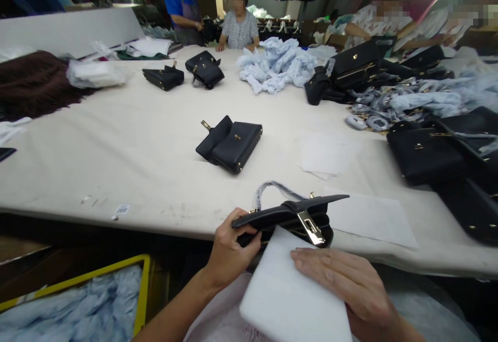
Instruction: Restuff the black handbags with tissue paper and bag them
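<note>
A black handbag (pixel 268 217) with a gold clasp and a wrapped handle is at the table's near edge, its flap raised. My left hand (pixel 233 246) grips its left side, thumb at the opening and fingers behind. In my right hand (pixel 344 282) is a white foam sheet (pixel 295 295), fingers flat on top and the thumb hidden beneath. The sheet's far corner meets the bag's opening; how far it reaches inside I cannot tell. Beyond, another black handbag (pixel 237 145) lies with its flap spread to the left.
Two black bags (pixel 204 69) lie farther back, beside crumpled pale-blue wrapping (pixel 278 64). More black bags (pixel 428 152) and wrapped straps (pixel 377 106) crowd the right. White paper sheets (pixel 369 220) lie right of my bag. A yellow-rimmed crate (pixel 146 285) stands lower left. Several people are around the table.
</note>
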Tool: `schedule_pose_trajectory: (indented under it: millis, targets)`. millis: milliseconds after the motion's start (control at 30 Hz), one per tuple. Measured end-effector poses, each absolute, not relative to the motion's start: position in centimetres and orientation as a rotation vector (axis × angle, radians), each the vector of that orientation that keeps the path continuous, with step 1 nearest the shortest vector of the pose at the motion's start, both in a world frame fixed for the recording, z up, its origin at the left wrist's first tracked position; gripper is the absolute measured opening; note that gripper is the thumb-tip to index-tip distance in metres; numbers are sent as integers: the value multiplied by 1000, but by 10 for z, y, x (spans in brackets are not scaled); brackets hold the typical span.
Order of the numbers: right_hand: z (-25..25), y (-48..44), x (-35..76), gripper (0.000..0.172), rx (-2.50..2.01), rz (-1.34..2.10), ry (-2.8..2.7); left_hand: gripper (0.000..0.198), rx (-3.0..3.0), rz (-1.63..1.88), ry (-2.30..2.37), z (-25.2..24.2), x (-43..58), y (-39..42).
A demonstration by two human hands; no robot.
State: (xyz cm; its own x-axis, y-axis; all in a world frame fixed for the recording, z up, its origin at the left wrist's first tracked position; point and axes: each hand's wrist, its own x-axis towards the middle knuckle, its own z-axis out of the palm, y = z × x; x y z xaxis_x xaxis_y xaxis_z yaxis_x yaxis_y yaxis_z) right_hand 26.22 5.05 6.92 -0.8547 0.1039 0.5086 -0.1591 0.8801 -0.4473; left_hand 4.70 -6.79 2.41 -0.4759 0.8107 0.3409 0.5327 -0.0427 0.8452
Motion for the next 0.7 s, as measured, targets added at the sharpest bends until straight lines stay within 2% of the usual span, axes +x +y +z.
schedule_pose_trajectory:
  millis: [367, 567, 700]
  targets:
    - [83, 57, 249, 34, -20, 565, -2555, 9, 1661, 1623, 1731, 16, 25, -46]
    - [108, 69, 237, 30, -140, 242, -2598, 9, 1612, 1671, 1742, 10, 28, -60]
    - [126, 86, 230, 26, -74, 460, -2912, 10, 1598, 1662, 1758, 9, 29, -62]
